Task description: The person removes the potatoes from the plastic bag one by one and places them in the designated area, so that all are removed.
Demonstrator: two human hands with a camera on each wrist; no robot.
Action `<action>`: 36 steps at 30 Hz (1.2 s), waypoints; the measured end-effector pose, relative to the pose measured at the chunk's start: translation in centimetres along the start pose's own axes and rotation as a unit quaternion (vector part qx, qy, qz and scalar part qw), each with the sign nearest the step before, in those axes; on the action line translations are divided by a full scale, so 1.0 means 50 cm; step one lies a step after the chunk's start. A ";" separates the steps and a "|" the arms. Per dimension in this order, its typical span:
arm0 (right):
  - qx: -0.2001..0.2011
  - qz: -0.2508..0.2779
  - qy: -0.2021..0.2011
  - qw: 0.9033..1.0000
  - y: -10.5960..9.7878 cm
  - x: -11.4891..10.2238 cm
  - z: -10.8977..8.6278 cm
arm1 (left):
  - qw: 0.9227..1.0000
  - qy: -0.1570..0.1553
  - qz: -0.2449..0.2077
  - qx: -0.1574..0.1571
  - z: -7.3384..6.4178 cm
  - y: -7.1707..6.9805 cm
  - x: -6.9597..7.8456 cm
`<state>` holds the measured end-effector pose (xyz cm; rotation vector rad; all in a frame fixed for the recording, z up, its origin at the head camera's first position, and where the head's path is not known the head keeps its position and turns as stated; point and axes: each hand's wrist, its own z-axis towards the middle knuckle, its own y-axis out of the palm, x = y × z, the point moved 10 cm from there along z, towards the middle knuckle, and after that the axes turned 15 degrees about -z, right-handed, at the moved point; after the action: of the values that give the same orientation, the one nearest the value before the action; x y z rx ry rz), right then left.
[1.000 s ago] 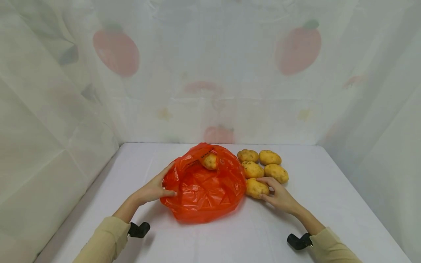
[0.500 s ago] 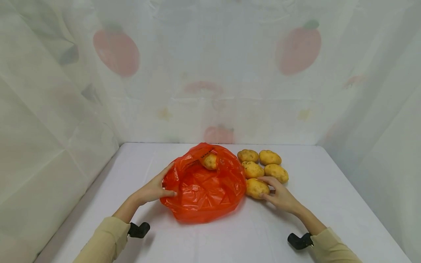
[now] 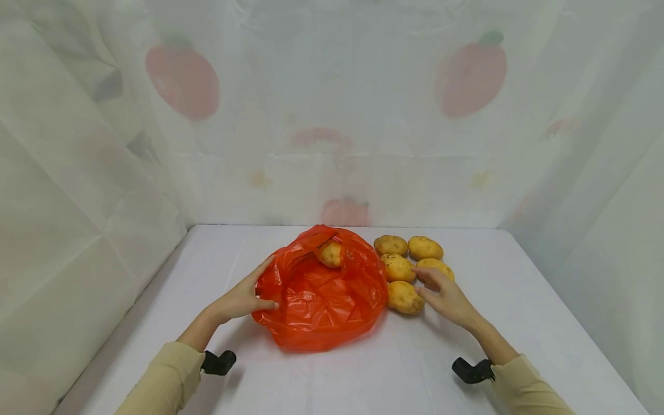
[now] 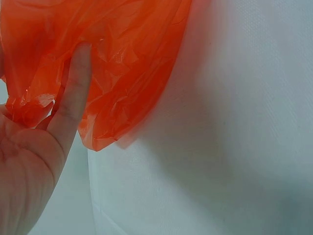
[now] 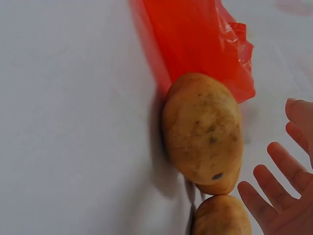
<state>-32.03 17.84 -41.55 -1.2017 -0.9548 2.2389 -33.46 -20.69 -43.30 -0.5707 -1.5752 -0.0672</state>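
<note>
A crumpled red plastic bag [image 3: 321,300] lies with its mouth gaping on the white table. One potato [image 3: 330,254] shows inside, near its far rim. My left hand [image 3: 241,298] grips the bag's left edge, the thumb [image 4: 76,88] over the plastic and the other fingers partly hidden by it. To the bag's right, several potatoes sit close together, the nearest potato [image 3: 405,297] right beside the plastic. Over the right side of this group hovers my right hand [image 3: 448,297], fingers spread and holding nothing; it partly covers a potato [image 3: 436,267] behind it.
Two more potatoes, a darker one [image 3: 391,245] and a paler one [image 3: 425,248], lie at the back of the group near the table's [image 3: 519,323] far edge. White printed sheets [image 3: 332,115] hang behind and on both sides.
My right hand has let go of the nearest potato and lifted slightly up and away to the right. The left hand and the bag stay as they were.
</note>
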 end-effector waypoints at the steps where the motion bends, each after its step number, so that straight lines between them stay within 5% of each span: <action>1: 0.002 -0.001 -0.001 1.000 -0.002 -0.004 0.003 | 1.000 -0.001 0.000 0.000 0.000 0.000 0.000; 10: 0.005 0.021 -0.006 1.000 -0.039 -0.104 0.032 | 1.000 -0.004 0.002 -0.001 0.001 0.001 0.000; 18: 0.001 0.027 0.005 1.000 -0.053 -0.138 0.062 | 1.000 0.005 0.003 -0.004 0.000 0.005 0.009; 36: -0.067 0.101 0.015 0.993 0.009 -0.200 0.120 | 1.000 0.004 0.003 0.002 -0.007 0.005 0.023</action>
<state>-31.76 8.92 -34.06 -1.4448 -1.0256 2.3335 -33.02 -20.24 -42.23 -0.5722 -1.5661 -0.0618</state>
